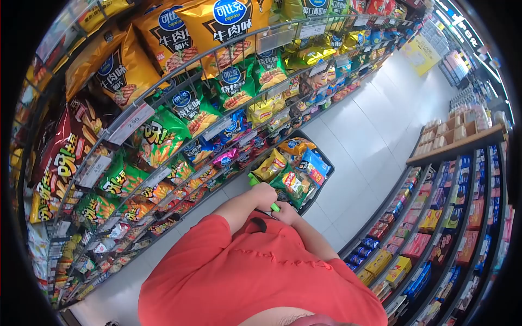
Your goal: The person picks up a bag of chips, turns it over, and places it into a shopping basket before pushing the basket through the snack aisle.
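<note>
Both hands are on the green handle (275,207) of a dark shopping cart (324,187). My left hand (264,195) is closed round one part of the handle, on the side by the snack shelves. Beside it my right hand (286,214) grips the handle's other end. Snack bags fill the cart: a yellow bag (271,165), a green bag (293,183), a blue bag (314,167) and an orange bag (296,145).
Tall wire shelves (130,117) with chip bags run along the left and top. Shelves of boxed packets (418,244) stand at the lower right, below a wooden display (457,138). A tiled aisle (361,146) runs between them.
</note>
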{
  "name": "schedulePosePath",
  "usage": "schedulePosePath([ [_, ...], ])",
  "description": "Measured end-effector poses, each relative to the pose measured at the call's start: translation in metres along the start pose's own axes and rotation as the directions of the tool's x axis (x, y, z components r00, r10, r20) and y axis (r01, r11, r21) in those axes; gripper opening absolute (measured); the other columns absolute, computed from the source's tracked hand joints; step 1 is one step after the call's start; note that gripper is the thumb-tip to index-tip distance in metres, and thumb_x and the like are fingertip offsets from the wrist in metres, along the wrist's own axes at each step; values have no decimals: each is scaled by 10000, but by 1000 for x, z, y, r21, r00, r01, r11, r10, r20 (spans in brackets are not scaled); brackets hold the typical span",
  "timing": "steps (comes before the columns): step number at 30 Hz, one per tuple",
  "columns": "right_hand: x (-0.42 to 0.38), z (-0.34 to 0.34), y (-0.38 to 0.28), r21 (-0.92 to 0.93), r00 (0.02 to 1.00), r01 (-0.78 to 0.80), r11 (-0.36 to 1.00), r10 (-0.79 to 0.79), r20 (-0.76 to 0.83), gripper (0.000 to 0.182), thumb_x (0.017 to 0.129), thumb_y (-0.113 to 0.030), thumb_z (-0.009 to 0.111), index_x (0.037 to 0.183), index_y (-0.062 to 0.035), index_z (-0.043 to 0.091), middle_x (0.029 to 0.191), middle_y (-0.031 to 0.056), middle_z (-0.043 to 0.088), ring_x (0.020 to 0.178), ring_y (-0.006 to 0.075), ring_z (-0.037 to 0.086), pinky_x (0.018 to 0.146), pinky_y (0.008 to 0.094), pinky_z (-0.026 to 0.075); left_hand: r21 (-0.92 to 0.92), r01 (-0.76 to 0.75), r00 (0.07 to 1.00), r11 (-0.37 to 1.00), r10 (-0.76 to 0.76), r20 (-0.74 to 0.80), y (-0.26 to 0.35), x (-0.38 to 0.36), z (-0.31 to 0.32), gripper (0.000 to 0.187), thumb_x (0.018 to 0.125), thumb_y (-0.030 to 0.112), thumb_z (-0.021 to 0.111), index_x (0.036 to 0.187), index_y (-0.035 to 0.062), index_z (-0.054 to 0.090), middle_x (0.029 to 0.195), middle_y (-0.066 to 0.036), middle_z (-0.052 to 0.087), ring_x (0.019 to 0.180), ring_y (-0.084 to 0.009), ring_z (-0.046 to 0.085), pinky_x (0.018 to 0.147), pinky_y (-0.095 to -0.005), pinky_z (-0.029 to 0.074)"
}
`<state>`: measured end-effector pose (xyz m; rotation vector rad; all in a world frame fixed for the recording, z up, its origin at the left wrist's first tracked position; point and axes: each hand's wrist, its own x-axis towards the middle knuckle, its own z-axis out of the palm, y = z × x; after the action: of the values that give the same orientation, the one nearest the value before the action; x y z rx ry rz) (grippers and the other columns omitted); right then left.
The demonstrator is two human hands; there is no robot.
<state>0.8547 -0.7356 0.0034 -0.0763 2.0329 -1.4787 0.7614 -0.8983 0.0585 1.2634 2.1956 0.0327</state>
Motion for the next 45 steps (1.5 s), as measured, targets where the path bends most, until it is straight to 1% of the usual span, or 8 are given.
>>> schedulePosePath([
  [6, 15, 1, 14, 92, 998, 58, 994, -57, -13, 270, 786, -78, 632, 1040, 6, 663, 880, 56, 689, 846, 129, 613, 761, 332, 500, -26, -8, 1000, 1000, 8, 17, -13, 4, -3, 279, 702, 353, 694, 810, 106, 767, 861, -146, 734, 834, -327, 717, 732, -436, 571],
  [13, 8, 0, 18, 63, 988, -54, 997, 62, -142, 257, 794, -113, 660, 1029, -11, 676, 842, 104, 696, 787, 153, 629, 742, 333, 508, -23, -88, 996, 996, 88, -28, -16, 18, -1, 269, 703, 314, 696, 827, 87, 771, 880, -136, 743, 853, -302, 726, 740, -418, 577],
  [17, 13, -9, 8, 66, 987, -23, 998, 33, -158, 233, 806, -67, 630, 1028, -17, 684, 886, 36, 706, 846, 112, 621, 778, 314, 508, -15, -90, 996, 996, 90, -4, -19, 24, -16, 248, 713, 270, 683, 842, 76, 769, 901, -137, 745, 867, -289, 727, 742, -407, 576],
  [23, 13, -21, 4, -55, 982, -11, 998, 1, -191, 293, 774, -140, 662, 1042, -25, 688, 878, 106, 715, 820, 188, 657, 782, 352, 514, -27, -79, 997, 997, 78, -6, -19, 34, -23, 236, 716, 243, 667, 845, 75, 770, 911, -138, 746, 871, -289, 728, 751, -410, 575],
  [25, 13, -27, 6, -84, 983, -34, 996, 18, -183, 345, 760, -171, 654, 1073, -32, 687, 886, 197, 703, 800, 273, 676, 774, 380, 520, -24, -79, 997, 997, 80, 9, -18, 38, -26, 236, 719, 237, 660, 847, 73, 770, 912, -139, 747, 873, -291, 728, 754, -411, 574],
  [32, 16, -50, 9, -88, 978, -62, 994, 43, -206, 304, 768, -189, 696, 1028, -31, 693, 870, 144, 707, 804, 222, 663, 777, 372, 514, -15, -64, 998, 998, 64, 22, -16, 59, -40, 243, 724, 231, 646, 854, 65, 768, 920, -144, 747, 883, -293, 729, 761, -415, 576],
  [37, 19, -71, 5, -102, 975, -18, 995, -5, -220, 307, 747, -179, 660, 1010, -22, 685, 791, 164, 674, 709, 245, 631, 708, 376, 509, 9, -3, 994, 1000, 2, 112, -13, 78, -57, 251, 751, 243, 662, 905, 77, 770, 981, -126, 750, 936, -273, 725, 800, -402, 570],
  [45, 31, -117, 16, -6, 986, 16, 1000, -17, -166, 284, 755, -196, 676, 973, -15, 681, 848, 190, 684, 755, 279, 654, 728, 388, 515, 51, -24, 992, 998, 17, 123, -18, 122, -73, 280, 723, 305, 650, 860, 95, 774, 916, -147, 744, 875, -322, 722, 777, -440, 575],
])
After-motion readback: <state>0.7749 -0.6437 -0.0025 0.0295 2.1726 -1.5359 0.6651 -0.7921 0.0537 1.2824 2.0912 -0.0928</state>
